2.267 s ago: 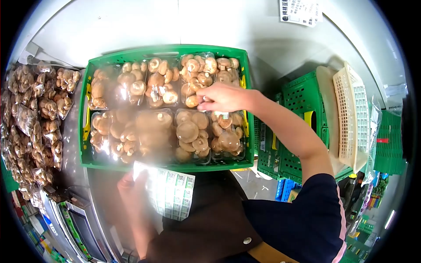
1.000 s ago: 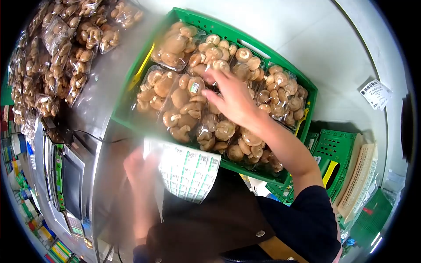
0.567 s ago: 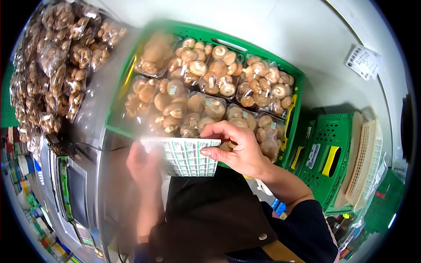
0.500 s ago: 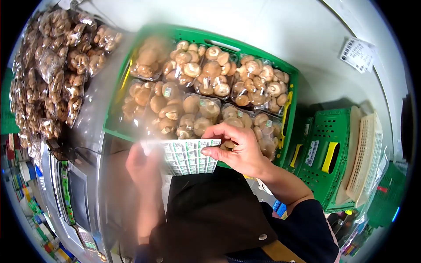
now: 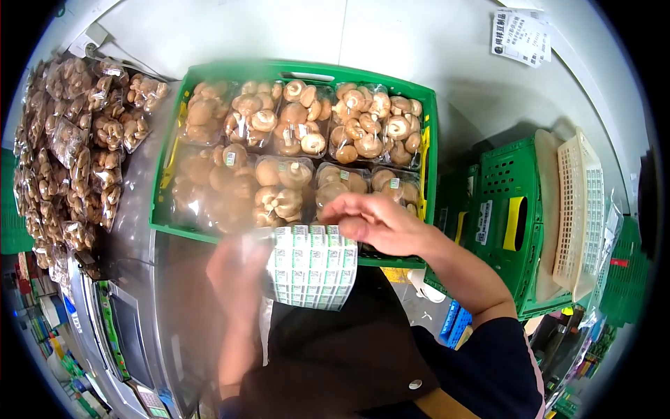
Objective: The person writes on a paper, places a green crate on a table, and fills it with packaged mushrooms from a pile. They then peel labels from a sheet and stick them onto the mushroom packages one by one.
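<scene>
A sheet of small green-and-white printed labels (image 5: 314, 269) hangs in front of the dark apron, slightly curled. My left hand (image 5: 234, 279), smeared by a blur on the lens, is closed on the sheet's left side. At its top right corner is my right hand (image 5: 387, 225), thumb and forefinger bent close together; whether a label is between them is hidden. Just beyond lies a green crate (image 5: 431, 140) with two rows of clear-wrapped mushroom packs (image 5: 282, 188). Small labels show on several packs of the near row; the far-row packs show none.
Bagged mushrooms (image 5: 73, 146) are piled on the metal counter (image 5: 136, 195) at left, above a scale (image 5: 125, 328). At right stand another green crate (image 5: 513, 209) with yellow handles and a cream basket (image 5: 576, 216). Printed papers (image 5: 520, 35) are stuck on the wall.
My right hand has shifted from the sheet's right edge up to its top right corner. The sheet is tilted more toward me, and the view has turned slightly right.
</scene>
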`<state>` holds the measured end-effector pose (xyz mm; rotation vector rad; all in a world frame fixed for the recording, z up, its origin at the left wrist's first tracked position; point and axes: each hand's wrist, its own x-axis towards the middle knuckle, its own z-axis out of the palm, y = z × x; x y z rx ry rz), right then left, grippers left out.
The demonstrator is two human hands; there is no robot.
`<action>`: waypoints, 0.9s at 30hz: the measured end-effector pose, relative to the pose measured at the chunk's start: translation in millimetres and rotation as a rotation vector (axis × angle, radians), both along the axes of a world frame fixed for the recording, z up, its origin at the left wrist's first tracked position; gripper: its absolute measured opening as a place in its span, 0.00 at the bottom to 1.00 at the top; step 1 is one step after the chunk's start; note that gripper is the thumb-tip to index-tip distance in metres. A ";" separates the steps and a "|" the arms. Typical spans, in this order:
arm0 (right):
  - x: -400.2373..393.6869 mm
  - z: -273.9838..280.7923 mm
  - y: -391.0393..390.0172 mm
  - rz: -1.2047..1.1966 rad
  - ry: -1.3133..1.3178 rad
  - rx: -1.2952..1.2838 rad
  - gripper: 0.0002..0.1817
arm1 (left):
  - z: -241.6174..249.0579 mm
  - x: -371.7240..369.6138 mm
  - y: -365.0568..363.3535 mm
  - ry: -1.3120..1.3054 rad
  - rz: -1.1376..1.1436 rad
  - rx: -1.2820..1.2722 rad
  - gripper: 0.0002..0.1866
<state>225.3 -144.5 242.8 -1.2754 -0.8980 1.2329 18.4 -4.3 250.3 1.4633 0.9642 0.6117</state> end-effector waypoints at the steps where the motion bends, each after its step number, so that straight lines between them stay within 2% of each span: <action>1: 1.1 4.7 3.7 -0.022 -0.083 0.016 0.15 | 5.7 4.0 -3.6 0.078 -0.022 -0.016 0.12; 2: 0.9 11.4 8.2 -0.045 -0.167 0.033 0.15 | 7.9 6.9 -7.4 0.066 -0.045 -0.038 0.12; 5: -1.5 19.0 19.1 0.007 -0.720 0.172 0.12 | 6.4 7.3 -12.0 0.046 -0.125 -0.069 0.14; 9: -1.2 29.0 20.2 0.192 -0.873 0.102 0.10 | 6.3 8.0 -15.7 0.056 -0.142 -0.053 0.14; 16: -8.3 18.9 17.4 0.061 -1.041 0.255 0.10 | 23.5 17.0 -14.2 0.288 -0.160 -0.051 0.12; 19: -9.2 10.7 21.3 0.029 -1.210 0.381 0.10 | 12.0 20.9 -12.5 0.162 -0.120 -0.081 0.11; 20: -8.0 9.3 21.4 0.024 -1.239 0.412 0.10 | 8.0 28.8 -15.3 0.010 -0.074 -0.109 0.10; 22: -2.7 9.6 22.5 0.020 -1.298 0.481 0.10 | 4.1 35.8 -11.2 -0.079 -0.035 -0.274 0.10; 23: 7.0 13.8 22.2 -0.091 -1.374 0.464 0.09 | 2.6 39.8 -10.8 -0.110 -0.011 -0.300 0.11; 24: 30.9 25.7 24.7 -0.161 -1.200 0.386 0.10 | -4.3 37.2 -6.8 -0.127 0.018 -0.301 0.09; 26: 88.4 63.7 25.6 -0.453 -0.774 -0.174 0.12 | 1.8 31.8 -3.7 -0.131 0.082 -0.377 0.07; 27: 134.8 44.4 22.8 -0.448 -0.885 -0.140 0.12 | 4.9 27.2 -1.6 -0.154 0.071 -0.385 0.05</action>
